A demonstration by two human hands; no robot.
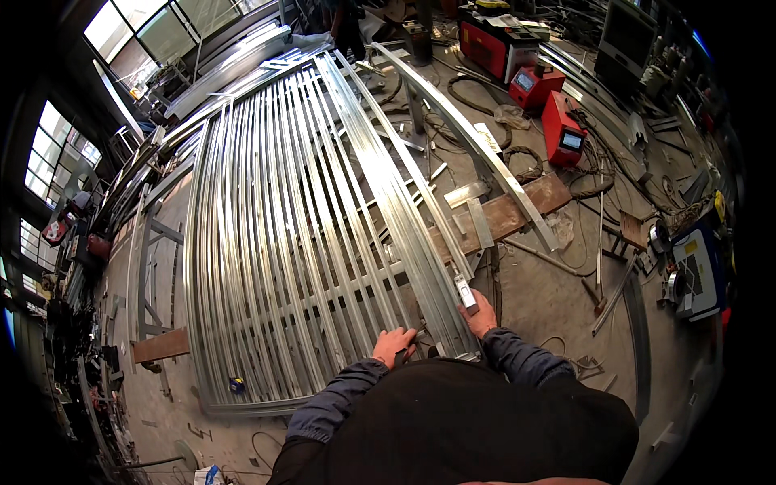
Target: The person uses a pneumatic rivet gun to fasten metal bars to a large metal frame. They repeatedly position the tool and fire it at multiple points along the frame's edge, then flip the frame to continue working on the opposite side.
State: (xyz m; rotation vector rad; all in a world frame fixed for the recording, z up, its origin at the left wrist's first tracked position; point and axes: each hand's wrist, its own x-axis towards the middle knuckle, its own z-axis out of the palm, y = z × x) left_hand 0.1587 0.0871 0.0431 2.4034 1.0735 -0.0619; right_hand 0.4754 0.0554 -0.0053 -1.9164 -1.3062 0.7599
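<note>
A large frame of shiny metal bars (271, 267) lies raised in front of me, its many slats running away from my body. Over its near edge is my left hand (394, 346), fingers curled round something dark that I cannot make out. Further right, my right hand (482, 315) grips a short silver-white block (465, 293) by its near end. That block rests on or just above the near end of a narrow metal bar (428, 198), beside the wide metal strip (380, 178) along the frame's right side; contact cannot be judged.
A blue tape measure (236, 385) sits on the frame's near left. Brown planks (160, 346) (541, 198) extend at both sides. Another long metal bar (477, 145) slants at the right. Red machines (563, 129) (497, 48) with coiled cables stand beyond, and a hammer (598, 301) is on the floor.
</note>
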